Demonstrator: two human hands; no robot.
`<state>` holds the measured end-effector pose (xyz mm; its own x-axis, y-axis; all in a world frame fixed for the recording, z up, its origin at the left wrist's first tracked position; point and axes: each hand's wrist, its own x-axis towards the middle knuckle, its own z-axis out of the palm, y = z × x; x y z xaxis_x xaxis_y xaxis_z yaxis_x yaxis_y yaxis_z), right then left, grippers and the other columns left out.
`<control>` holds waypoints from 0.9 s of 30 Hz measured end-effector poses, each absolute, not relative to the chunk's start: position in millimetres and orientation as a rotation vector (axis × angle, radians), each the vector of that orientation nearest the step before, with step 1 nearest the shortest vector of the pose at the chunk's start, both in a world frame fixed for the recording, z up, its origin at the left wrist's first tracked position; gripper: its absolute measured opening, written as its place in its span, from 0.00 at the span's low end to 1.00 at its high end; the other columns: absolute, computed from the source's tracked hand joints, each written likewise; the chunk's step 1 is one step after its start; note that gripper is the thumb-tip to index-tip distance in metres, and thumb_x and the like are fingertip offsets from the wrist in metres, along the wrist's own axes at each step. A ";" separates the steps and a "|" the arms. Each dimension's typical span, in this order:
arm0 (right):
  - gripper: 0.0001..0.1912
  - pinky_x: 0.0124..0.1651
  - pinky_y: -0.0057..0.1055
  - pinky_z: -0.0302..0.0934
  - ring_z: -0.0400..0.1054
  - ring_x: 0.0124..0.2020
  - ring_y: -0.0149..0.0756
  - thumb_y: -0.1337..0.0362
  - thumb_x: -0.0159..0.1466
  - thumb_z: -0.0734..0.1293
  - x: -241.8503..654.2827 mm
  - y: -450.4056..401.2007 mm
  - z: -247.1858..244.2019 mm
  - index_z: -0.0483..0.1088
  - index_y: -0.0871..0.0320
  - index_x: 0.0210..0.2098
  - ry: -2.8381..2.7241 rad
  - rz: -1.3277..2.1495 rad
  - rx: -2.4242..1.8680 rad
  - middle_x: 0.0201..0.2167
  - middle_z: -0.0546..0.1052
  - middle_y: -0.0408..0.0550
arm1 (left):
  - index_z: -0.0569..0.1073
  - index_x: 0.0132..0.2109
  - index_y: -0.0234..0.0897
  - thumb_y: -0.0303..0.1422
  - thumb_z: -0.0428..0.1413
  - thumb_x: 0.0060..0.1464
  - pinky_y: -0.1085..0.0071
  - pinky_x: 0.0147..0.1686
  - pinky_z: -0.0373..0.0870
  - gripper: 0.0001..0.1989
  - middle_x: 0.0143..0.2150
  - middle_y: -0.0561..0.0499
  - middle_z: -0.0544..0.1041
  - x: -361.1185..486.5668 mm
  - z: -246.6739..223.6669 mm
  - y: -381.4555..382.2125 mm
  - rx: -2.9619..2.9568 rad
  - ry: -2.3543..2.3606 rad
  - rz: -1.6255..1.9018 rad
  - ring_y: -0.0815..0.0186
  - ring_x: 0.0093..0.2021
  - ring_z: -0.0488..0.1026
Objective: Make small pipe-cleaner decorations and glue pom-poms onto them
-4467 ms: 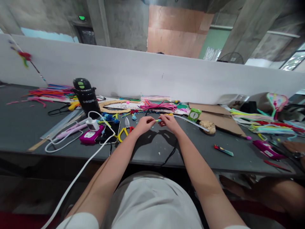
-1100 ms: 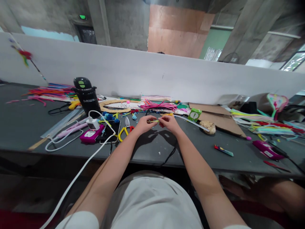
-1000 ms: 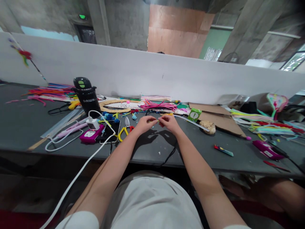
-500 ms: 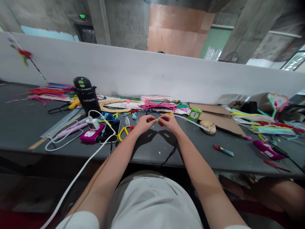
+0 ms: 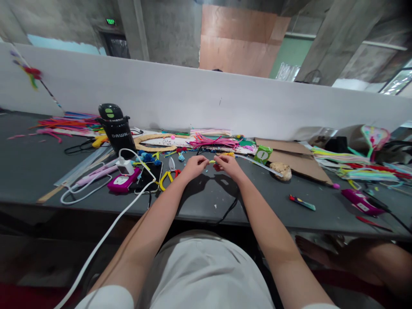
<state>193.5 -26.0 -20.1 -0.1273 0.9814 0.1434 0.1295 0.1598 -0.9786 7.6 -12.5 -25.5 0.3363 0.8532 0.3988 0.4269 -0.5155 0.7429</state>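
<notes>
Over the middle of the table, my left hand (image 5: 195, 168) and my right hand (image 5: 229, 167) meet with fingertips pinched. Between them runs a short, thin yellow-green piece (image 5: 212, 162), one end in each pinch; it looks like pipe cleaner, though it is too small to be sure. Small blue scraps (image 5: 206, 170) lie on the table just below it. Left of my left hand rest pliers (image 5: 166, 176) with yellow and red handles, their jaws apart. Behind my hands lies a bundle of pink pipe cleaners (image 5: 214, 141).
To the left stand a black bottle (image 5: 117, 133) and a magenta power block (image 5: 124, 180) with a white charger and cable, beside a phone (image 5: 146, 177). Rightward are a green box (image 5: 262, 154), a tan lump (image 5: 280, 171), cardboard (image 5: 299, 161) and a cutter (image 5: 302, 203). A person's leg shows lower right.
My hands have moved slightly apart, so more of the yellow-green piece shows between my fingertips. Everything else on the table stays where it was.
</notes>
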 end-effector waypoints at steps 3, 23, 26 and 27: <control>0.22 0.30 0.29 0.66 0.68 0.23 0.30 0.45 0.51 0.71 194.7 -25.9 -20.7 0.72 0.59 0.29 -1.519 1.042 -1.100 0.23 0.75 0.47 | 0.76 0.32 0.33 0.41 0.51 0.54 0.73 0.28 0.60 0.16 0.26 0.50 0.74 7.5 -26.9 -12.1 2.089 1.110 1.085 0.67 0.27 0.66; 0.22 0.26 0.27 0.66 0.69 0.21 0.31 0.44 0.59 0.66 194.2 -22.9 -19.4 0.69 0.59 0.32 -1.346 1.203 -1.186 0.21 0.75 0.48 | 0.75 0.32 0.33 0.41 0.51 0.53 0.73 0.28 0.60 0.15 0.26 0.50 0.74 7.5 -28.5 -9.6 2.065 1.132 1.076 0.67 0.27 0.67; 0.22 0.24 0.25 0.64 0.67 0.20 0.29 0.45 0.60 0.65 195.6 -21.0 -20.2 0.69 0.60 0.33 -1.356 1.182 -1.180 0.21 0.74 0.47 | 0.75 0.33 0.33 0.40 0.51 0.54 0.73 0.28 0.60 0.15 0.26 0.50 0.74 7.5 -27.0 -10.9 2.054 1.135 1.076 0.68 0.27 0.66; 0.21 0.24 0.25 0.63 0.66 0.19 0.29 0.46 0.60 0.65 196.1 -20.7 -20.5 0.70 0.60 0.33 -1.367 1.169 -1.176 0.20 0.74 0.46 | 0.75 0.33 0.33 0.40 0.51 0.54 0.73 0.28 0.59 0.15 0.26 0.50 0.74 7.4 -26.6 -11.1 2.053 1.137 1.081 0.68 0.27 0.66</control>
<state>196.1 -20.7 -20.5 -0.0835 0.9939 0.0727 0.0831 0.0797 -0.9934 7.4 -11.1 -26.6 0.3188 0.8676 0.3815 0.4246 -0.4906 0.7609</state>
